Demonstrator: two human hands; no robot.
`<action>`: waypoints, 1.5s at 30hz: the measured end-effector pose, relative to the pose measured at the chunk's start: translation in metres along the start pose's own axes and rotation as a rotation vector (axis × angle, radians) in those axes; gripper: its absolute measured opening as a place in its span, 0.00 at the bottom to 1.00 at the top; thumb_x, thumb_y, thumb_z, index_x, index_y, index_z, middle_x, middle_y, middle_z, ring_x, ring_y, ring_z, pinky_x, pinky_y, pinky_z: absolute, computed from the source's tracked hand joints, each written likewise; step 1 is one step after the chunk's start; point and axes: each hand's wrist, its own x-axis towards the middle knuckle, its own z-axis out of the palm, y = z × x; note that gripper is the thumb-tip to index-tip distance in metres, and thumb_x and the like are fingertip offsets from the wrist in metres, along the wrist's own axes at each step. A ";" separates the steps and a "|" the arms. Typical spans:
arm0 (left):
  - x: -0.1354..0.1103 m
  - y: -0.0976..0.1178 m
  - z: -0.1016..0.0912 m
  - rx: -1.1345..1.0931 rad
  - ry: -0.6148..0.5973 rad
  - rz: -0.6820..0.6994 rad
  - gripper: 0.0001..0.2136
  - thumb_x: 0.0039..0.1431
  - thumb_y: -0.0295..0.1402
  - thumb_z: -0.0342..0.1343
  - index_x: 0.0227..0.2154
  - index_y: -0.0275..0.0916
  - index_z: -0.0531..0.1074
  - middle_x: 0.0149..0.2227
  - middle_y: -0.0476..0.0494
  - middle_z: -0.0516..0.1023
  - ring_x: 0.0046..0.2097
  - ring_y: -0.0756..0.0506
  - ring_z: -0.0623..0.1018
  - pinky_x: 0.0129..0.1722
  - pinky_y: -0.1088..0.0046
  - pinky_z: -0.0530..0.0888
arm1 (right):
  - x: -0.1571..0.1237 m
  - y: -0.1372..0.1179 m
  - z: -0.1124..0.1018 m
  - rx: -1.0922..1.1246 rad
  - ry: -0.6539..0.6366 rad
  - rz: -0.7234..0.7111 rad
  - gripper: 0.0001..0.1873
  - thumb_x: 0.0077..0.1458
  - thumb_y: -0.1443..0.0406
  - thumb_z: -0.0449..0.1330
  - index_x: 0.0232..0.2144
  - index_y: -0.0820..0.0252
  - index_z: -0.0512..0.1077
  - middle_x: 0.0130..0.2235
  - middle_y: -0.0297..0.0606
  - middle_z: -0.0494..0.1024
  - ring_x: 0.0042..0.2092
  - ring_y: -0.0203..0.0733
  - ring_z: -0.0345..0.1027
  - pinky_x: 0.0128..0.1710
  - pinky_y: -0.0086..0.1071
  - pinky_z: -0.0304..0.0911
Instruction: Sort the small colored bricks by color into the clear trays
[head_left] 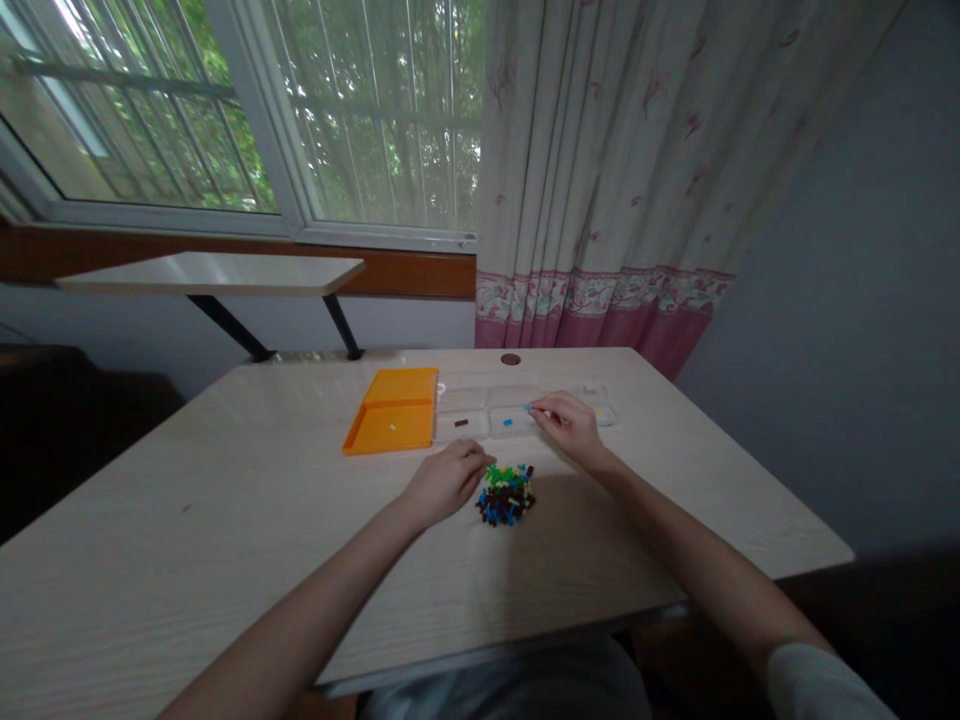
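A small pile of tiny bricks in blue, green, brown and black lies on the pale wooden table. My left hand rests just left of the pile, fingers curled, touching its edge. My right hand reaches over a clear compartment box and pinches a small blue piece at its fingertips. One compartment holds a brown piece, another a blue piece, and a yellow piece shows at the right.
An orange lid lies open left of the clear box. A small round hole sits at the table's far edge. Behind stand a window, a folding shelf and a flowered curtain.
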 end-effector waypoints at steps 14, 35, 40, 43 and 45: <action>-0.002 -0.007 0.002 0.056 -0.017 0.006 0.12 0.57 0.29 0.45 0.40 0.41 0.71 0.39 0.44 0.71 0.42 0.47 0.70 0.42 0.72 0.68 | -0.006 -0.007 0.000 0.037 -0.040 0.082 0.09 0.53 0.62 0.55 0.30 0.60 0.74 0.29 0.38 0.75 0.28 0.35 0.64 0.28 0.29 0.60; 0.000 -0.004 0.000 0.004 -0.018 0.028 0.11 0.56 0.29 0.45 0.39 0.40 0.71 0.38 0.43 0.71 0.42 0.47 0.70 0.41 0.73 0.67 | -0.006 0.016 0.002 -0.166 -0.464 0.252 0.11 0.54 0.65 0.52 0.34 0.60 0.73 0.33 0.38 0.74 0.34 0.36 0.66 0.36 0.28 0.58; -0.001 -0.005 0.001 0.014 -0.017 0.023 0.11 0.57 0.30 0.45 0.38 0.41 0.72 0.37 0.43 0.71 0.42 0.47 0.70 0.42 0.73 0.67 | -0.004 0.003 -0.010 -0.097 -0.747 0.152 0.10 0.50 0.67 0.53 0.30 0.60 0.74 0.28 0.36 0.75 0.29 0.34 0.65 0.29 0.26 0.55; -0.001 -0.004 0.001 0.019 -0.025 0.021 0.11 0.57 0.30 0.45 0.38 0.40 0.72 0.38 0.43 0.71 0.42 0.47 0.70 0.42 0.73 0.67 | -0.003 0.001 -0.016 -0.042 -0.936 0.149 0.12 0.44 0.72 0.54 0.29 0.59 0.75 0.25 0.33 0.74 0.26 0.33 0.63 0.26 0.24 0.53; -0.001 -0.003 0.001 0.021 -0.024 0.017 0.11 0.57 0.30 0.45 0.38 0.40 0.72 0.38 0.43 0.71 0.42 0.47 0.70 0.42 0.73 0.67 | -0.003 0.001 -0.018 0.003 -1.001 0.174 0.15 0.41 0.73 0.55 0.32 0.58 0.75 0.24 0.31 0.73 0.25 0.32 0.63 0.25 0.23 0.53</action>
